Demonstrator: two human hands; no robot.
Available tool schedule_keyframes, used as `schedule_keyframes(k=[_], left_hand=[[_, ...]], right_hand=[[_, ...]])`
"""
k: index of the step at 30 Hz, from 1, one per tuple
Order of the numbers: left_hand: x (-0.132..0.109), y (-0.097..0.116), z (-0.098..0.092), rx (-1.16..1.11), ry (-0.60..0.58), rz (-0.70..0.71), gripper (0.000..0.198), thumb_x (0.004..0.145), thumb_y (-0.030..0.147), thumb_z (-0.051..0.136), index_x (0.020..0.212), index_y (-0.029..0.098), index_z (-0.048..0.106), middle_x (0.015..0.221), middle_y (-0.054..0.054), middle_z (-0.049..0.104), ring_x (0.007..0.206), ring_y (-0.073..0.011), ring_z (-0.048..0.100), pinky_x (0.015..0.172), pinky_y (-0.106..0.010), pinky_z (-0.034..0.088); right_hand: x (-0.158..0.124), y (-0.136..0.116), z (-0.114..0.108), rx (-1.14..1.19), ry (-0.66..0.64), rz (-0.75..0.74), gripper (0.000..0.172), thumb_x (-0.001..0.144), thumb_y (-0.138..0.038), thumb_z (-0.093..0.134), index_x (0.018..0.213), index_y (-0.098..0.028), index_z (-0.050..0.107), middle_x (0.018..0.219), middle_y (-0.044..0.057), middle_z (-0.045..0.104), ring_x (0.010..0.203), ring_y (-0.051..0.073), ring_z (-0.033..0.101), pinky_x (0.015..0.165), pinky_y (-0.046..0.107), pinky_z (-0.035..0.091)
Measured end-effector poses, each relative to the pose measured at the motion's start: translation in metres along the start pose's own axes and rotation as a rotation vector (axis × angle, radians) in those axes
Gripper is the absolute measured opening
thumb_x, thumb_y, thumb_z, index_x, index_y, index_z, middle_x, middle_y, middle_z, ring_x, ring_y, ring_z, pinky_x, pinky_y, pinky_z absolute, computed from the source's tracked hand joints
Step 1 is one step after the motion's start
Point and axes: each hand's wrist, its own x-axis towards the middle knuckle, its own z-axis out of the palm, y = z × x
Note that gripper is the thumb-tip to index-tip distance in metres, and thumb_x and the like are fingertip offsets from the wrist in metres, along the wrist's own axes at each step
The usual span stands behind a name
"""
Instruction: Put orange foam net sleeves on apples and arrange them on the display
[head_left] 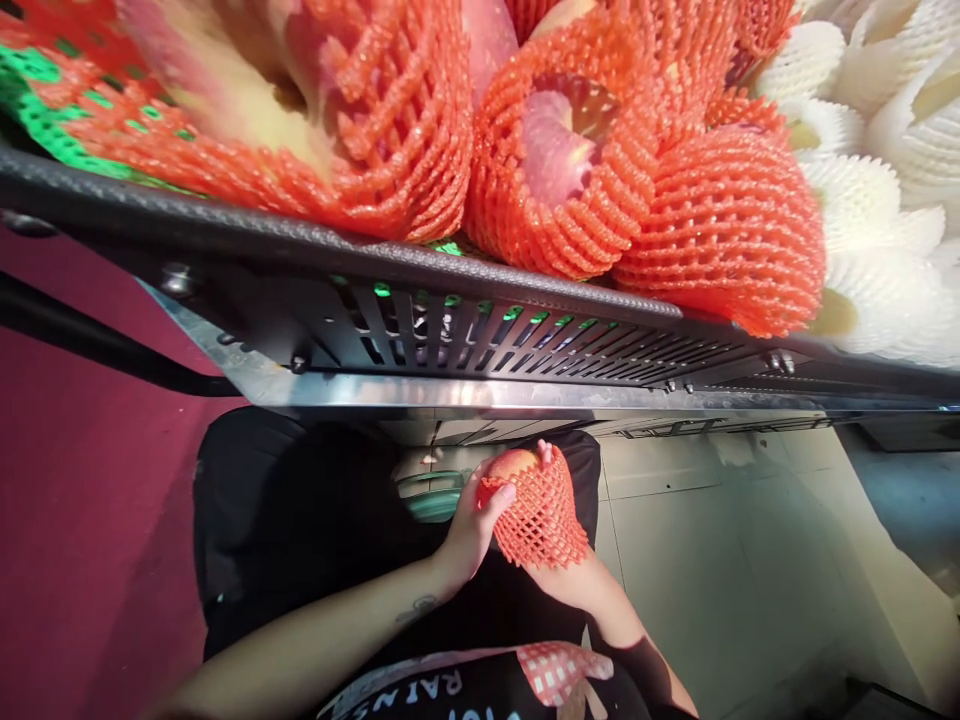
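Note:
A round reddish-yellow fruit [514,463] sits between my hands above my lap, partly inside an orange foam net [541,515]. My left hand [474,520] grips it from the left side, thumb laid over the net's edge. My right hand [559,578] is mostly covered by the net, which reaches down to the wrist; a few fingertips show at the top beside the fruit. The palm and remaining fingers of that hand are hidden.
Ahead stands a black slatted rack [480,335] of fruit in orange nets [724,225], with white foam nets [862,200] at right. Its metal ledge [420,392] runs above my knees. A black bar [112,345] crosses at left; tiled floor [697,560] lies right.

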Motion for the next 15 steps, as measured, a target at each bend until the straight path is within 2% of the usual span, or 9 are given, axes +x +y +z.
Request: schedule_keyframes(k=[2,4,6,7,8,9,11,13,15], left_hand=[[0.002,-0.003,-0.004,-0.033,0.020,0.003,0.056,0.081,0.047,0.071,0.127,0.018,0.057,0.127,-0.012,0.069,0.121,-0.0304,0.064,0.114,-0.052,0.043],[0.004,-0.003,-0.008,-0.045,0.043,0.032,0.055,0.082,0.047,0.072,0.128,0.020,0.056,0.127,-0.011,0.069,0.122,-0.0294,0.063,0.114,-0.051,0.043],[0.006,-0.001,-0.011,-0.042,0.054,0.075,0.057,0.083,0.046,0.071,0.131,0.021,0.054,0.127,-0.010,0.068,0.123,-0.0287,0.063,0.113,-0.049,0.045],[0.006,0.000,-0.012,-0.029,0.049,0.098,0.058,0.083,0.046,0.071,0.133,0.022,0.053,0.128,-0.010,0.068,0.124,-0.0284,0.063,0.112,-0.049,0.046],[0.006,0.002,-0.012,-0.009,0.039,0.122,0.059,0.083,0.046,0.070,0.135,0.022,0.052,0.128,-0.010,0.067,0.124,-0.0278,0.063,0.112,-0.048,0.046],[0.005,0.003,-0.012,0.021,0.017,0.147,0.060,0.083,0.045,0.069,0.136,0.022,0.051,0.130,-0.010,0.066,0.123,-0.0272,0.063,0.112,-0.047,0.047],[0.001,0.005,-0.011,0.099,-0.046,0.210,0.061,0.082,0.042,0.069,0.137,0.022,0.050,0.131,-0.011,0.066,0.122,-0.0271,0.064,0.111,-0.047,0.049],[-0.003,0.008,-0.009,0.186,-0.117,0.276,0.062,0.080,0.038,0.071,0.136,0.022,0.050,0.131,-0.013,0.065,0.122,-0.0282,0.064,0.109,-0.048,0.051],[-0.008,0.009,-0.007,0.261,-0.193,0.346,0.064,0.077,0.034,0.073,0.135,0.021,0.050,0.133,-0.014,0.064,0.123,-0.0297,0.063,0.108,-0.049,0.051]], right_hand=[[-0.015,-0.013,-0.015,-0.204,-0.219,0.008,0.040,0.088,-0.026,0.067,0.128,-0.026,0.070,0.133,0.009,0.068,0.133,0.035,0.058,0.120,0.053,0.039],[-0.031,-0.024,-0.037,-0.371,-0.380,0.031,0.052,0.092,-0.030,0.066,0.143,-0.023,0.060,0.142,0.013,0.063,0.135,0.034,0.057,0.116,0.052,0.045],[-0.043,-0.032,-0.059,-0.356,-0.492,0.045,0.057,0.093,-0.031,0.066,0.149,-0.023,0.054,0.145,0.012,0.061,0.135,0.031,0.058,0.115,0.048,0.047],[-0.046,-0.034,-0.068,-0.297,-0.504,0.043,0.051,0.095,-0.029,0.064,0.145,-0.023,0.057,0.139,0.011,0.066,0.129,0.029,0.063,0.111,0.046,0.050],[-0.046,-0.034,-0.075,-0.231,-0.466,0.034,0.040,0.097,-0.028,0.062,0.136,-0.023,0.066,0.126,0.010,0.073,0.117,0.026,0.069,0.103,0.042,0.055],[-0.045,-0.033,-0.078,-0.169,-0.362,0.013,0.028,0.097,-0.027,0.060,0.121,-0.024,0.073,0.109,0.008,0.078,0.102,0.024,0.073,0.093,0.039,0.058],[-0.038,-0.026,-0.075,-0.090,-0.028,-0.051,0.017,0.096,-0.029,0.061,0.102,-0.024,0.076,0.091,0.006,0.077,0.086,0.021,0.072,0.081,0.034,0.059],[-0.028,-0.017,-0.062,-0.060,0.204,-0.097,0.020,0.093,-0.033,0.065,0.110,-0.025,0.074,0.110,0.009,0.075,0.104,0.023,0.070,0.092,0.036,0.057],[-0.018,-0.009,-0.046,-0.021,0.244,-0.120,0.033,0.091,-0.034,0.069,0.124,-0.028,0.070,0.132,0.009,0.067,0.125,0.026,0.061,0.108,0.042,0.050]])
